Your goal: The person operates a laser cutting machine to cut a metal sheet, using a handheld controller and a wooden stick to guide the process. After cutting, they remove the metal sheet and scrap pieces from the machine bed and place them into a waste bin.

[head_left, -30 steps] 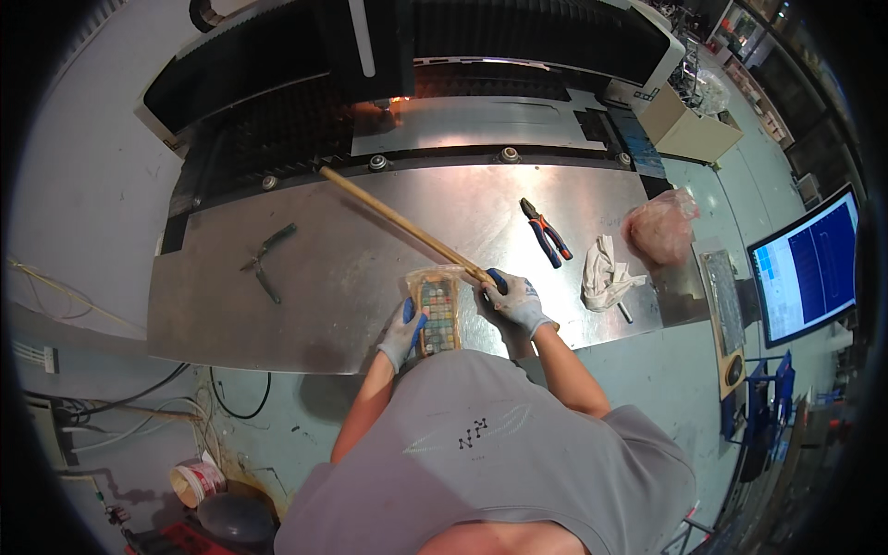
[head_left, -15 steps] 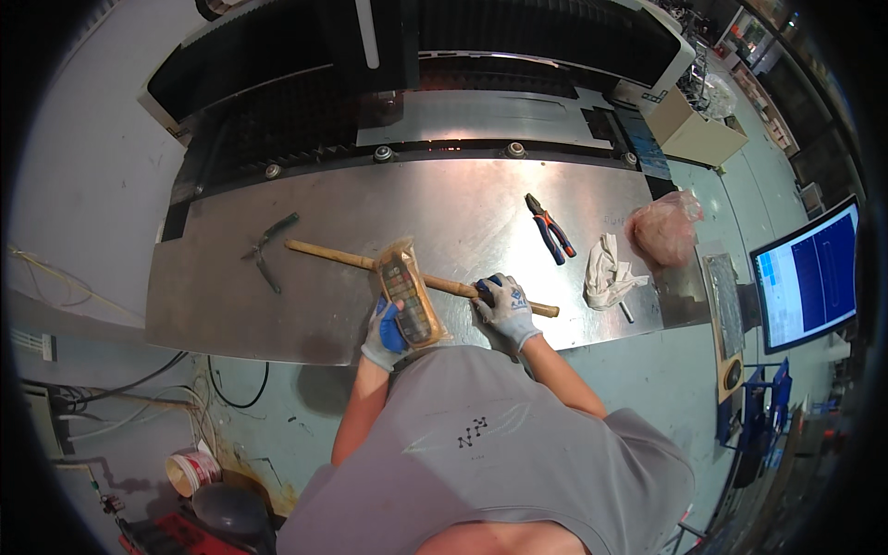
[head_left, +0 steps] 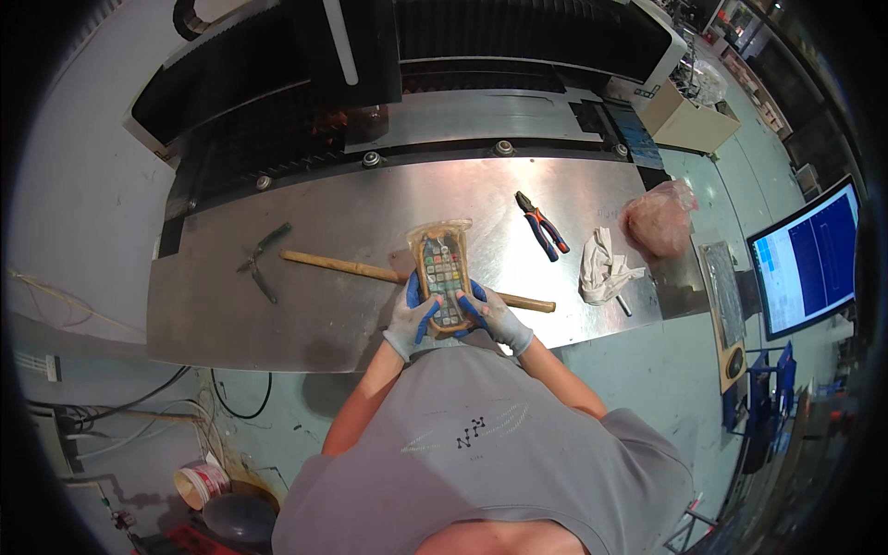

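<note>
Both my hands, in grey and blue work gloves, grip a handheld keypad remote control (head_left: 442, 268) wrapped in yellowed clear plastic. My left hand (head_left: 414, 316) is closed around its lower left side, and my right hand (head_left: 487, 313) around its lower right. Both thumbs rest on its lower face. The remote is held upright in front of me, its rows of coloured buttons toward me. Behind it lies a wooden stick (head_left: 342, 265) across the metal sheet, its middle hidden by the remote and my hands.
On the metal sheet (head_left: 361, 213) lie green-handled pliers (head_left: 264, 263) at left, orange-and-blue pliers (head_left: 542, 227), a white cloth (head_left: 606, 270) and a pinkish plastic bag (head_left: 659, 220) at right. Beyond stands a large black machine (head_left: 518, 37). A monitor (head_left: 807, 261) stands at far right.
My right hand has let go of the wooden stick and taken hold of the remote's right side. The remote has moved right and turned more upright.
</note>
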